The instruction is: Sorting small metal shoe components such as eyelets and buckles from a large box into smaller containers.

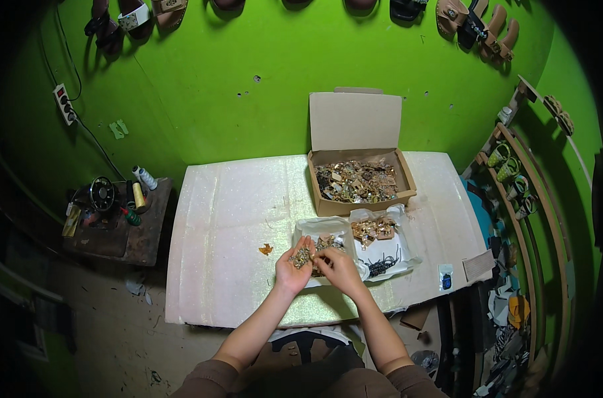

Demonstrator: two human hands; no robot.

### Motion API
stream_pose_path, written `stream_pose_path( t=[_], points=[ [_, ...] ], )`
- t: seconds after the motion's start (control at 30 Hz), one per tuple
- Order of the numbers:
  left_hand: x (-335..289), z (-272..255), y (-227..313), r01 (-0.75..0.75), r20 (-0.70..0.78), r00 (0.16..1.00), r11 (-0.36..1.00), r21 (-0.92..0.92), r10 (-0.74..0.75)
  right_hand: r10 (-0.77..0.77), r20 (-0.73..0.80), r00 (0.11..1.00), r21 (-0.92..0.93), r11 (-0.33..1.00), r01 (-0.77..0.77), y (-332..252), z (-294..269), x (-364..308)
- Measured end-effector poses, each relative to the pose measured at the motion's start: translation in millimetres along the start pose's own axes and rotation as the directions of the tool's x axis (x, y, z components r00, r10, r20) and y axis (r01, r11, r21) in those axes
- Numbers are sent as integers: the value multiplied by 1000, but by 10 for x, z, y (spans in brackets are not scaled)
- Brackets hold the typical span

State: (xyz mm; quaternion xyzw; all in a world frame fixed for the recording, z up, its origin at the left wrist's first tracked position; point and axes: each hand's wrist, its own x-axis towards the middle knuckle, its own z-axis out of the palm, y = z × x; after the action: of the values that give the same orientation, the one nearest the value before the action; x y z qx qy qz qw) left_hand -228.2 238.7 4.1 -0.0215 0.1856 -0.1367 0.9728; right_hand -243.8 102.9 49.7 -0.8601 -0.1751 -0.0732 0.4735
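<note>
My left hand [288, 273] is cupped palm up, with a small heap of shiny metal ornaments [301, 257] in it. Close beside that palm, my right hand [338, 269] has its fingertips pinched together; what they hold, if anything, is too small to make out. Both hands are over the front of a white-lined tray [308, 228], where more ornaments show behind the fingers. Touching it on the right is a second lined tray [403, 229], with gold-coloured pieces [373, 230] at the back and a bundle of black cords or chains [382, 266] in front.
Behind the trays, an open cardboard box [354, 123] is full of mixed metal ornaments. A brown scrap [266, 249] lies left on the pale table [215, 232]. A small packet [445, 277] sits near the right edge. At far left stands a sewing machine [102, 194] with thread spools.
</note>
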Motion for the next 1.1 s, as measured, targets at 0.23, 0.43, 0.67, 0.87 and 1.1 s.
stream_pose_path(
  t=[0.23,0.43,0.67,0.87,1.1],
  points=[
    [-20,19,40,-10,-23,1000,993,-117,8,152,-144,978,-42,986,-159,164,-200,8],
    [-25,45,33,-11,-17,1000,994,-105,10,150,-127,980,-13,988,-153,82,-126,-2],
    [-39,-1,17,5,12,1000,997,74,-6,51,-53,997,-119,991,-57,35,107,-28],
    [-87,-33,69,24,53,998,997,68,-27,56,-65,996,19,998,-55,70,62,-18],
    [-133,31,61,11,-14,1000,999,-32,-11,228,-116,967,159,965,-208,200,-78,17]
  ],
)
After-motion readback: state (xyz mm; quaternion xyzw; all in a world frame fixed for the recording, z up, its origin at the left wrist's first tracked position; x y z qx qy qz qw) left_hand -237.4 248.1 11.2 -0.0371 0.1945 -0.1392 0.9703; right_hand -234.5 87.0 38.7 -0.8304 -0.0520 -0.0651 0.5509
